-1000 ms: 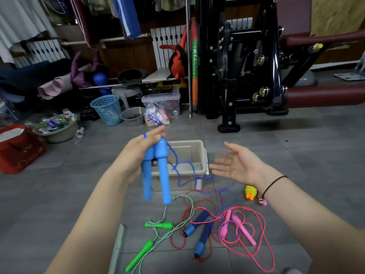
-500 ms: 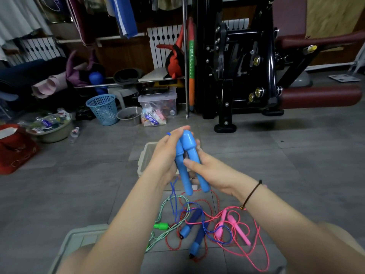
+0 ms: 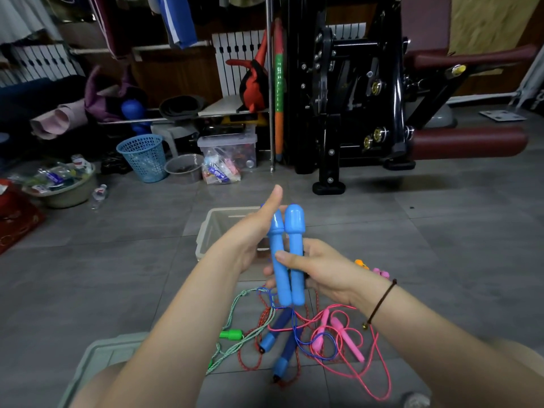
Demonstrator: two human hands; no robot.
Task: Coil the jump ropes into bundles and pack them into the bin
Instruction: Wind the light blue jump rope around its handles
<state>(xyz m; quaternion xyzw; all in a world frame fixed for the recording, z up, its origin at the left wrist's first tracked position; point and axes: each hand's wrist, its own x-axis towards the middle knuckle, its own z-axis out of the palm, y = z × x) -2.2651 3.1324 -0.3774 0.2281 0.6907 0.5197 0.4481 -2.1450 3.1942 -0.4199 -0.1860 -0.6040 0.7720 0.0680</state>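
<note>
1.0 s back: right hand [image 3: 321, 269] open and well apart from the blue handles [image 3: 290, 254], which the left hand [image 3: 250, 240] held alone. Now I log the right hand wrapped round their mid-length, thumb across the front. The left thumb has come off and points up; its fingers lie behind the handle tops. The blue cord [image 3: 294, 328] no longer trails across the bin [image 3: 212, 228]; it hangs below the handles to the floor pile.

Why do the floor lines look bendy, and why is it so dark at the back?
Head view: the wide-angle lens bows the lines of the floor towards the edges. Head view: the cluttered back wall is dim, while the left hand, right hand and blue handles are evenly lit and sharp, with a soft shine on the handle tops.
</note>
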